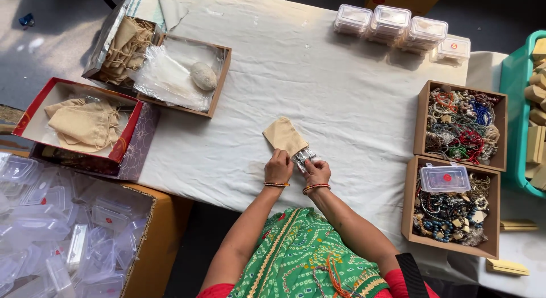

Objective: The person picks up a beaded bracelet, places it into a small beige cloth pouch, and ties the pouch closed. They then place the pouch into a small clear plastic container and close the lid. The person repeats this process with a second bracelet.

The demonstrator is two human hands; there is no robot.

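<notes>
Near the front edge of the worktop [341, 99], the left hand [278, 167] pinches the mouth of a small beige cloth pouch [284, 136], while the right hand [317, 171] is closed on a shiny silvery item [303, 156] at that opening. Holding the mouth wide and flat, and sliding the piece in straight, seems the neatest way. Boxes of beaded jewellery [459, 124] sit at the right, spare pouches [85, 124] at the left.

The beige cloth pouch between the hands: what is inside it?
A shiny clear-wrapped item sticks out of the beige cloth pouch, held by the left hand and right hand. The cloth hides the rest.
</notes>
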